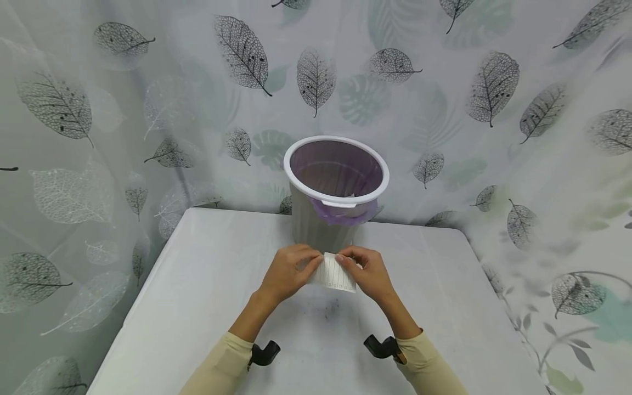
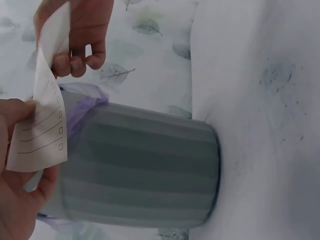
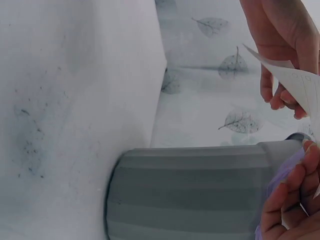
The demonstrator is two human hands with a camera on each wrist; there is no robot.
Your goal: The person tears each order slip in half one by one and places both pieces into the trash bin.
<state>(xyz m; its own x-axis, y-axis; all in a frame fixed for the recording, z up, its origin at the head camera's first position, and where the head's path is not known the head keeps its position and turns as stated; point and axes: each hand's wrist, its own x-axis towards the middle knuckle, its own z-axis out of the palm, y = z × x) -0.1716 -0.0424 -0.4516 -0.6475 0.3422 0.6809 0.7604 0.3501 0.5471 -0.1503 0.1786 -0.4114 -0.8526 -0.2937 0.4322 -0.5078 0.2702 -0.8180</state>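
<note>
Both hands hold a small sheet of white paper (image 1: 338, 274) with ruled lines and a row of little checkboxes. My left hand (image 1: 292, 270) pinches its left edge between thumb and fingers. At the upper right part of the sheet, my right hand (image 1: 367, 271) pinches it the same way. In the left wrist view the paper (image 2: 42, 135) bends and twists between the two hands. Just behind them stands a grey ribbed trash bin (image 1: 321, 222) with a white rim, lined with a purple bag (image 1: 345, 216).
The bin stands on a white table (image 1: 212, 263) near its back edge. Dark specks (image 1: 332, 308) mark the tabletop in front of the hands. A leaf-patterned curtain (image 1: 197, 99) hangs behind and at both sides. Black wrist mounts (image 1: 265, 354) sit at both sleeves.
</note>
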